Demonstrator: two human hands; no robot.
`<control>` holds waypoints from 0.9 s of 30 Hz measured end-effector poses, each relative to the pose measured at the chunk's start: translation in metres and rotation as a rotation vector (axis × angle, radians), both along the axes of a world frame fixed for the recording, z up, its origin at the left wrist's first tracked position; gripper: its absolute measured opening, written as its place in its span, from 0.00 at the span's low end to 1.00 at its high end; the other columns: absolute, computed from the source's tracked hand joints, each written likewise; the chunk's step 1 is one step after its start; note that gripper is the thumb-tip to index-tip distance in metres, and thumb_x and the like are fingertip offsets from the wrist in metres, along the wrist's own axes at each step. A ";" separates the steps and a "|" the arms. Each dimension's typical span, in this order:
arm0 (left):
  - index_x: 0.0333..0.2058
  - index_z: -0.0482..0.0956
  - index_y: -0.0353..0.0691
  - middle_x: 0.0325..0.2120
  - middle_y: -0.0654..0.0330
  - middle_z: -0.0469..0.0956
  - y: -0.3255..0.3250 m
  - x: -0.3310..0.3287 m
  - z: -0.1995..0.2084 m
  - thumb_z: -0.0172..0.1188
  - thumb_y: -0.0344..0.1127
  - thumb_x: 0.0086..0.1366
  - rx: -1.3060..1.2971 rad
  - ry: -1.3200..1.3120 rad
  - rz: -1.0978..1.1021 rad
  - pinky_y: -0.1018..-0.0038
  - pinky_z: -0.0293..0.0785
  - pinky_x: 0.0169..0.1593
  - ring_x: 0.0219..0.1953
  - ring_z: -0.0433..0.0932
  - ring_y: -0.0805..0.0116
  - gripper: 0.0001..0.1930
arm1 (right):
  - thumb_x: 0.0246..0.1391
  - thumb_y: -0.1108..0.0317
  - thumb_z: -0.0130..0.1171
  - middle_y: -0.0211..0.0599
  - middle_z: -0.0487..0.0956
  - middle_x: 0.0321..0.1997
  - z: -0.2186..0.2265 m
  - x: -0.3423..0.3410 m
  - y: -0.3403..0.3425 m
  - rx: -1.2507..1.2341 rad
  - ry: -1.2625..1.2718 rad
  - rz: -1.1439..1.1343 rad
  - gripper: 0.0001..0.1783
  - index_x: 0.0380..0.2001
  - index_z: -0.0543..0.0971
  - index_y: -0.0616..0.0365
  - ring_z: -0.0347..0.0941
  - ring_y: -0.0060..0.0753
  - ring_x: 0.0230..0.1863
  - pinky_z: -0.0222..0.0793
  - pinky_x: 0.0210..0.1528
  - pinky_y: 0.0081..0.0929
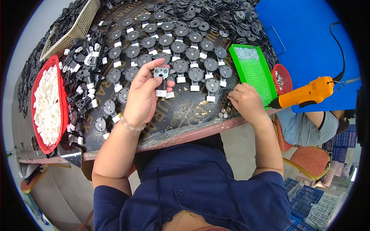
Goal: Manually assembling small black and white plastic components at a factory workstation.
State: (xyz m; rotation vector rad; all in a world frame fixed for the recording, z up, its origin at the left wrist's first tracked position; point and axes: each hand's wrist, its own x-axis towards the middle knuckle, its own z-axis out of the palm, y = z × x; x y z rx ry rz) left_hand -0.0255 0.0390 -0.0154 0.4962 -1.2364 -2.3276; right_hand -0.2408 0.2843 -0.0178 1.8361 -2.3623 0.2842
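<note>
So the left hand (pixel 142 96) has 1 of those grey assembly pieces (pixel 161 81) pinched up off the table, thumb on its right edge and the fingers curled round the left and back, closed snug on it. The piece is a dark round-holed head on top with a white block (pixel 161 93) at the bottom, so its long axis runs far-to-near, head pointing away from the person and the white end pointing back toward them. It hangs just above the rows of matching finished pieces (pixel 185 57) laid out over the dark table (pixel 173 115). The right hand (pixel 246 102) is off to the right, well apart from the held piece, fingertips curled down and touching a little scatter of small silvery screws (pixel 224 111) at the near edge of the table, right beside the green tray (pixel 252 73). Can't really tell if it has a screw pinched or is just poking at them, the fingers hide that. So the screws lie to the right and a bit nearer than the held piece, and the right hand is clearly the closer one to them. The orange electric screwdriver (pixel 306 94) rests further right, past the tray, with nobody's hand on it. A red basket of white blocks (pixel 48 104) sits on the far left side.
</note>
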 end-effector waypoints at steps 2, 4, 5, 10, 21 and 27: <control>0.62 0.68 0.35 0.56 0.53 0.72 0.000 -0.001 0.001 0.44 0.20 0.69 -0.013 -0.002 0.004 0.71 0.80 0.46 0.42 0.80 0.67 0.23 | 0.44 0.72 0.70 0.33 0.77 0.30 0.000 -0.003 0.000 0.015 0.001 0.010 0.04 0.27 0.84 0.55 0.75 0.40 0.37 0.73 0.44 0.37; 0.62 0.68 0.35 0.56 0.53 0.72 0.000 -0.001 -0.001 0.44 0.20 0.69 -0.016 0.000 -0.006 0.71 0.80 0.46 0.42 0.80 0.68 0.23 | 0.44 0.72 0.69 0.32 0.76 0.29 0.000 -0.005 -0.001 0.030 0.002 0.023 0.04 0.27 0.85 0.55 0.75 0.40 0.37 0.73 0.44 0.37; 0.62 0.68 0.35 0.55 0.53 0.72 0.000 0.000 -0.003 0.45 0.20 0.69 -0.016 0.002 -0.015 0.71 0.80 0.46 0.42 0.80 0.68 0.23 | 0.44 0.71 0.69 0.32 0.76 0.29 0.000 -0.005 -0.001 0.043 0.018 0.027 0.03 0.26 0.85 0.55 0.75 0.39 0.37 0.73 0.44 0.37; 0.62 0.69 0.36 0.55 0.54 0.72 0.002 -0.001 -0.003 0.45 0.21 0.70 -0.005 -0.007 -0.011 0.71 0.80 0.47 0.42 0.80 0.68 0.22 | 0.45 0.70 0.69 0.32 0.77 0.28 0.003 -0.005 -0.003 0.070 0.045 0.056 0.03 0.25 0.85 0.54 0.76 0.39 0.36 0.73 0.43 0.36; 0.62 0.69 0.35 0.54 0.55 0.73 0.002 -0.003 -0.003 0.46 0.20 0.68 -0.015 0.000 -0.003 0.71 0.79 0.47 0.41 0.80 0.67 0.23 | 0.42 0.74 0.68 0.35 0.76 0.27 0.012 -0.006 -0.010 0.103 -0.009 0.097 0.03 0.24 0.84 0.58 0.75 0.42 0.35 0.73 0.42 0.38; 0.66 0.61 0.35 0.56 0.47 0.72 0.009 -0.002 0.001 0.54 0.20 0.69 0.016 0.012 0.000 0.66 0.78 0.56 0.55 0.79 0.58 0.28 | 0.41 0.77 0.67 0.37 0.79 0.29 0.024 -0.012 -0.018 0.004 -0.061 0.118 0.05 0.26 0.83 0.59 0.77 0.43 0.35 0.74 0.40 0.37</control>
